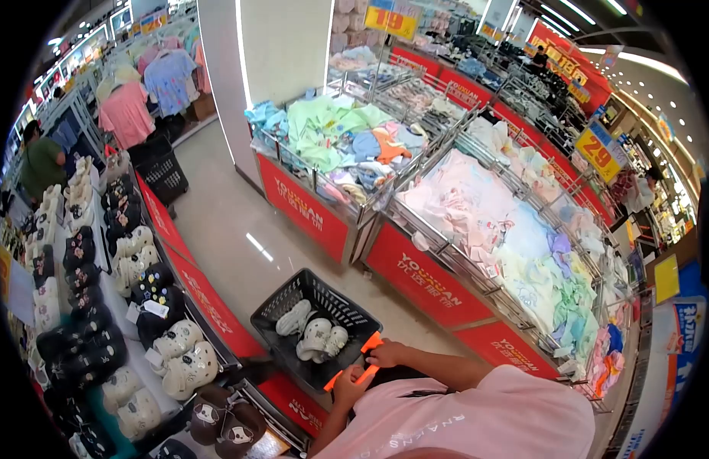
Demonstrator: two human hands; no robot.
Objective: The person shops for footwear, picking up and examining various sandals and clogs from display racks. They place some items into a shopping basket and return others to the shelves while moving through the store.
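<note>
A black plastic shopping basket (264, 320) with an orange handle (372, 341) is in front of me in the aisle. Several white shoes (317, 336) that look like clogs lie inside it. My left hand (350, 388) is closed around the lower end of the orange handle. Higher up and to the right, my right hand (387, 354) grips the other end of that handle. Part of the grip is hidden behind my fingers.
Shelves of black clogs (152, 294) and white clogs (190, 369) line the left side. Red-sided bins of folded clothes (477, 210) border the right. Farther up the aisle are a pillar (282, 53), another black basket (159, 172) and a person in green (39, 164).
</note>
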